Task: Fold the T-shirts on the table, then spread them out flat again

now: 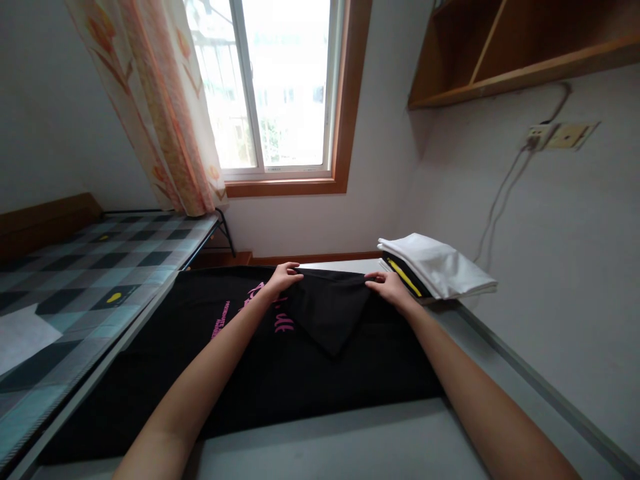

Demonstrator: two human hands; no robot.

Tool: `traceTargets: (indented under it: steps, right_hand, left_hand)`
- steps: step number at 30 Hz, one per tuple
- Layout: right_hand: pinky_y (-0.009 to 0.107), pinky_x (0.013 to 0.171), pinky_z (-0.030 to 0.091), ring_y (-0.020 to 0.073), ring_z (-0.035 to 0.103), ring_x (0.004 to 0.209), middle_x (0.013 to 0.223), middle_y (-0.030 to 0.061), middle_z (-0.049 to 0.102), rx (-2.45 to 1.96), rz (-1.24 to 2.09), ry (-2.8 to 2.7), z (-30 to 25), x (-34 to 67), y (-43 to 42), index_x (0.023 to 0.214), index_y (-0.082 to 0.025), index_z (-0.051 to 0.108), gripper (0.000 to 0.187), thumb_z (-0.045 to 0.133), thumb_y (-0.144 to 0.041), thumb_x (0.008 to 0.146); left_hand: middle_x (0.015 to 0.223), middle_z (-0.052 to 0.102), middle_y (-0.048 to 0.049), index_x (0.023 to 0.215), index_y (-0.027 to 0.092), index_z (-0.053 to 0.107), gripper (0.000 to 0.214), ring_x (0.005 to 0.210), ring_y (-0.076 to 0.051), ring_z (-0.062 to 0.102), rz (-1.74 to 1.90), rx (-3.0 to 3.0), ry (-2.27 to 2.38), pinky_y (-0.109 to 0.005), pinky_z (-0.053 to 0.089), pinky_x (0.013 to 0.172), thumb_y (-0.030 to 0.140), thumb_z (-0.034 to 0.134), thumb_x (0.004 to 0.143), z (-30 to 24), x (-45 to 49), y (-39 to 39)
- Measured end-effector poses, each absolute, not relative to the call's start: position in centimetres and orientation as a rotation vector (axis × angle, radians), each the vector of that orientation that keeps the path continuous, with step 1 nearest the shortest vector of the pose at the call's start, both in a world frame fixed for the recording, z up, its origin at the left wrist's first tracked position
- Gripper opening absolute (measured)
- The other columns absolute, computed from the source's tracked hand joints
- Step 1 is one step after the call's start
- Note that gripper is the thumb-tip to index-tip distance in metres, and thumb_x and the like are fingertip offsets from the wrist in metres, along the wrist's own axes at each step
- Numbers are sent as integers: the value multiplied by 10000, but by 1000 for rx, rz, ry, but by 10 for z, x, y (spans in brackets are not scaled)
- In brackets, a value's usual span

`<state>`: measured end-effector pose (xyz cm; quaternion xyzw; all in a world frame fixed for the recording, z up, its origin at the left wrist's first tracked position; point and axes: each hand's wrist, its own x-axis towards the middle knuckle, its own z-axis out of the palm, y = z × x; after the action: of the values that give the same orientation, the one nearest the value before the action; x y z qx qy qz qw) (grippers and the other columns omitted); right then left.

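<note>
Presently a black shirt (280, 380) is spread flat across the grey table (350, 440), its far edge near the wall. A flap (327, 313) of it is turned over towards the middle, partly covering the pink lettering (283, 325).

- Left hand (284, 276): fingers closed on the flap's far left corner, thumb on top.
- Right hand (389, 287): fingers closed on the flap's far right corner, just beside a stack (445, 267) of folded white cloth (a black layer with a yellow stripe is seen under it).
- Bed (75, 280) with checked cover runs along the table's left side; the shirt's left edge lies close to the gap between them.

Risks, as judged:
- The flap hangs to a slanted point, not a straight edge; if it is pressed down so, a crooked crease could be set.
- The right wrist is close to the stack; a sideways sweep could nudge it askew or push it towards the wall.
- Thin cloth is held only at two corners; uneven pull could drag the layer beneath and bunch it.
- The left edge could slide into the gap if the shirt is tugged that way.
</note>
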<state>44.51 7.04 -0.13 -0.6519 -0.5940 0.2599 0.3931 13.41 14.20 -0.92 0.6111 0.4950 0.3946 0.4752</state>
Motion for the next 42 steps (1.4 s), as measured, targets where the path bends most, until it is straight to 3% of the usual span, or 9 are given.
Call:
traceTargets:
  steps: [5, 9, 12, 18, 21, 26, 30, 38, 42]
  right_hand:
    - [308, 622, 511, 210, 616, 799, 873, 74, 674, -1412, 601, -1195, -9, 448, 101, 963, -145, 702, 376, 632, -277, 617]
    - [360, 747, 518, 228, 618, 865, 894, 93, 700, -1315, 472, -1206, -16, 452, 130, 901, -150, 704, 326, 627, -299, 622]
    - [385, 812, 510, 233, 625, 879, 910, 104, 710, -1320, 418, -1227, -24, 456, 149, 885, -152, 705, 306, 625, -299, 630]
    - [363, 673, 534, 234, 639, 776, 847, 109, 703, -1508, 368, -1112, -46, 458, 171, 937, -137, 712, 356, 633, -342, 657]
    - [370, 690, 529, 220, 632, 687, 750, 98, 696, -1574, 269, -1122, -49, 457, 174, 926, -129, 722, 332, 627, -339, 687]
    - [357, 679, 533, 218, 644, 696, 795, 113, 714, -1524, 300, -1196, -49, 461, 172, 948, -120, 731, 339, 579, -320, 721]
    - [349, 641, 548, 216, 651, 709, 877, 123, 728, -1428, 388, -1245, -50, 464, 173, 985, -113, 734, 372, 555, -308, 723]
    - [428, 916, 493, 258, 667, 907, 990, 134, 731, -1537, 143, -1322, -48, 461, 170, 967, -136, 742, 333, 496, -195, 751]
    - [406, 911, 478, 241, 639, 884, 954, 111, 703, -1634, 30, -1378, -47, 455, 164, 956, -171, 732, 308, 477, -183, 783]
  left_hand:
    - [903, 721, -109, 1014, 102, 707, 392, 828, -193, 686, 1277, 1322, 1290, -332, 549, 814, 78, 740, 624, -11, 156, 164]
    - [1035, 717, -111, 1049, 133, 703, 392, 950, -186, 681, 1384, 1322, 1380, -296, 530, 885, 53, 681, 666, -16, 173, 186]
    - [1019, 724, -104, 1052, 141, 710, 393, 913, -190, 695, 1387, 1356, 1464, -298, 539, 871, 48, 664, 673, -25, 179, 197]
    - [1018, 725, -106, 952, 126, 750, 371, 876, -188, 692, 1273, 1565, 1557, -294, 530, 885, -17, 619, 636, -33, 181, 203]
    - [1090, 710, -103, 957, 134, 757, 417, 934, -188, 674, 1220, 1678, 1555, -281, 513, 912, -43, 599, 614, -31, 182, 204]
    - [892, 751, -55, 886, 166, 773, 326, 880, -195, 685, 1118, 1785, 1519, -297, 519, 907, 15, 640, 629, -26, 179, 208]
    - [849, 752, -47, 883, 161, 765, 256, 816, -172, 696, 1112, 1792, 1506, -270, 546, 829, 59, 627, 692, -26, 173, 212]
    - [1005, 694, -54, 965, 177, 732, 294, 830, -149, 641, 1199, 1947, 1505, -289, 521, 880, 28, 613, 742, -31, 175, 204]
    - [1016, 649, -77, 981, 186, 720, 272, 987, -204, 566, 1163, 2219, 1550, -333, 468, 946, 41, 586, 794, -29, 177, 197]
